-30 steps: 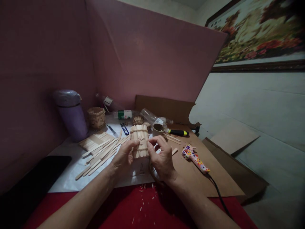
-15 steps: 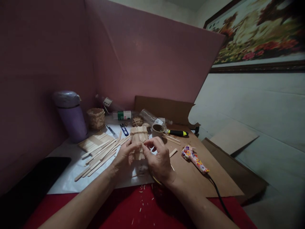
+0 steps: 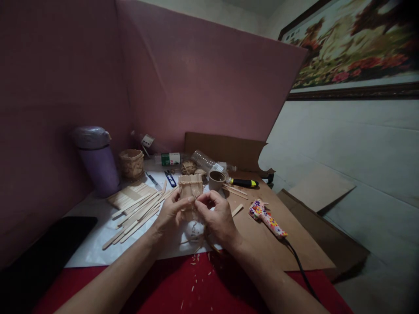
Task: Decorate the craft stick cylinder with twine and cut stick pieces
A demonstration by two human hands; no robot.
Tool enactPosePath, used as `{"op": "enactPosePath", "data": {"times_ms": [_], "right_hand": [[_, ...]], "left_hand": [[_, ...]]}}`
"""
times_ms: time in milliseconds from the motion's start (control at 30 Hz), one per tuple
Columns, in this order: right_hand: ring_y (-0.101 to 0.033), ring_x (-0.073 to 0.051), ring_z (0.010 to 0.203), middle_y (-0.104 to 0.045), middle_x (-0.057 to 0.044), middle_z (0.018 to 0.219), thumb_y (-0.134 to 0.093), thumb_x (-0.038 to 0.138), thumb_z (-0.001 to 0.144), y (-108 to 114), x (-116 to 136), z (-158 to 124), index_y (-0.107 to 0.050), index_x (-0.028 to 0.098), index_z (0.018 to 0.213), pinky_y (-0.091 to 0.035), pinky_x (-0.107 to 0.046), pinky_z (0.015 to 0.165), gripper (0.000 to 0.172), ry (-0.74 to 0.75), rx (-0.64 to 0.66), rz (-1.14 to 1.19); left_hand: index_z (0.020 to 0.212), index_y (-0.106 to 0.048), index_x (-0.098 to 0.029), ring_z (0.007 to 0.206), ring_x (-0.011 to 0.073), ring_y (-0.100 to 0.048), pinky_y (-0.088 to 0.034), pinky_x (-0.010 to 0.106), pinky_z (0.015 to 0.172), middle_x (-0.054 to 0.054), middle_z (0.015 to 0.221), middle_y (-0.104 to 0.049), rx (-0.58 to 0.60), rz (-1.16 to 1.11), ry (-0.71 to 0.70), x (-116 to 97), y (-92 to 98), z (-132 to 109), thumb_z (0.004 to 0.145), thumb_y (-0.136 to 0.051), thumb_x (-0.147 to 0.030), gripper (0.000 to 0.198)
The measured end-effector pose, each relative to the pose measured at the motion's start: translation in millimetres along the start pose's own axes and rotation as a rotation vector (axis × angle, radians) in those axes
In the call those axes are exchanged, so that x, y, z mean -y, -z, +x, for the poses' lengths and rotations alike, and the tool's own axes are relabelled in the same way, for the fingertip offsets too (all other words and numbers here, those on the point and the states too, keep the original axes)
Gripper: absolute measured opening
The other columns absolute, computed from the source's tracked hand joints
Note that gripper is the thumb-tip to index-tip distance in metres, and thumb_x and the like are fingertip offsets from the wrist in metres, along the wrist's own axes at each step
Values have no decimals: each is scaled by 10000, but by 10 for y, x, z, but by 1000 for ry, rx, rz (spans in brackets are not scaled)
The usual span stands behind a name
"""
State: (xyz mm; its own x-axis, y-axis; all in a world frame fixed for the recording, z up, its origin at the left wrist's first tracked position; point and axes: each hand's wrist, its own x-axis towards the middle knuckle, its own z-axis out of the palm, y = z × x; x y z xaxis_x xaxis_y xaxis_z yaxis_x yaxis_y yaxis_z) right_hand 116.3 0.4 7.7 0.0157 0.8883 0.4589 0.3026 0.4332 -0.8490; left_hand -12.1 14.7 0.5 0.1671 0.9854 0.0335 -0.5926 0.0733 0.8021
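The stick cup (image 3: 190,185) is found between both sets of fingers, its side clamped by the left hand (image 3: 168,213), while the string (image 3: 194,226) is pinched in the right hand (image 3: 218,216) between thumb and forefinger, and should be drawn evenly so the cup is not twisted

txt: none legible | btl label (image 3: 170,158) too sm | blue snips (image 3: 170,178) mark blurred

The stick-built holder (image 3: 190,188) is showing pale, matt wood, the twine ball (image 3: 189,167) is looking rough and fibrous, the loose sticks (image 3: 143,214) are appearing smooth and bare, and the clear plastic bottle (image 3: 203,159) is gleaming above dull brown cardboard (image 3: 288,244).
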Motion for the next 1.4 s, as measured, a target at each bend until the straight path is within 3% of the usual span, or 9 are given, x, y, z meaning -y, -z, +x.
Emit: {"op": "enactPosePath", "data": {"times_ms": [200,500,667,833,1067,1400], "right_hand": [[-512,-138,625,-595,-1,686,-666,331,786,-18,-44,3,-613,173,729,-425,-259,584,176,-79,-39,144],[-617,-165,751,-675,-33,818,-629,299,835,-21,-117,19,-642,176,901,-497,-283,694,140,-12,-143,166],[-625,-179,790,-680,-47,850,-580,212,855,1,-79,1,-659,182,880,-503,-299,731,88,99,-112,21],[-616,-182,855,-664,-52,892,-542,146,873,22,-61,-13,-684,191,891,-486,-294,757,150,244,-93,-86],[-610,-169,743,-682,-39,821,-586,216,874,3,-60,-36,-670,182,882,-480,-277,679,91,132,-107,-87],[-574,-153,651,-654,-18,703,-594,220,834,-1,41,-37,-648,180,757,-455,-259,591,102,53,-85,-73]], "left_hand": [[1072,-615,-123,737,211,-686,-560,320,658,91,898,-725,-28,1,4,-29,8,-13,647,-785,-189,463],[1102,-638,-110,801,257,-705,-565,355,696,138,981,-737,29,-92,101,-113,-13,-60,723,-704,-203,396],[1072,-653,-113,878,256,-703,-558,349,764,133,1010,-733,31,-125,126,-93,4,-51,751,-685,-195,332],[1119,-648,-107,921,275,-693,-560,387,789,138,1016,-727,78,-99,144,-66,32,-55,796,-646,-218,342],[1088,-652,-127,809,244,-696,-571,384,732,112,946,-733,42,-38,101,-58,13,-66,750,-701,-206,351],[1117,-625,-146,815,238,-698,-558,335,697,96,961,-730,38,20,23,-36,9,-54,692,-752,-228,450]]}}
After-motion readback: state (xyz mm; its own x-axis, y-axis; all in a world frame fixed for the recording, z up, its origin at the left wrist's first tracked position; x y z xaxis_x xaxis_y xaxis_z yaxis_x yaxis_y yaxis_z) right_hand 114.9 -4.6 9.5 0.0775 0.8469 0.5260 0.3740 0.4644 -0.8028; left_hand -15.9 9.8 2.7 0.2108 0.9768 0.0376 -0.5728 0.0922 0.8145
